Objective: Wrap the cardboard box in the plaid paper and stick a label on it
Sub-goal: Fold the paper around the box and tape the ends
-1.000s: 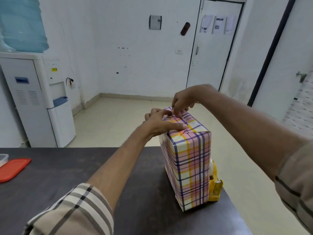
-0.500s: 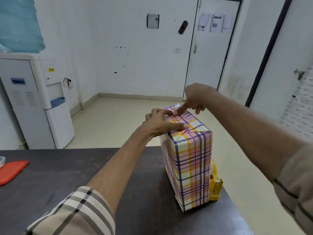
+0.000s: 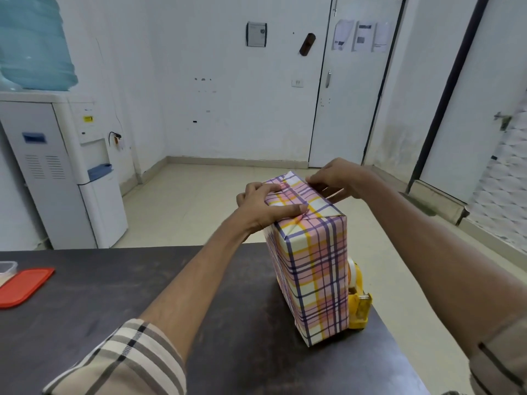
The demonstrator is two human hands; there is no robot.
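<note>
while the box (image 3: 313, 266) stands on end right of centre on the dark surface (image 3: 142, 295), covered in the plaid paper (image 3: 302, 201), the left hand (image 3: 265, 206) lies flat across its top with the thumb stretched along the near fold. it presses the flaps down and grasps nothing. the right hand (image 3: 336, 178) sits at the far right edge of the top, thumb above and fingers down the side; i cannot tell whether it pinches the paper or only presses it. a white corner of paper sticks up at the far end, so that fold looks unfinished, and no tape shows over the top seam. if either hand lifts before the seam is fixed, the flaps will likely spring open. the box is tall and narrow, so a sideways push at the top could tip it, perhaps onto the yellow tape dispenser (image 3: 358, 306) just beside its right face. hard pressing may also tear the paper at the corners. no label is in view.
</note>
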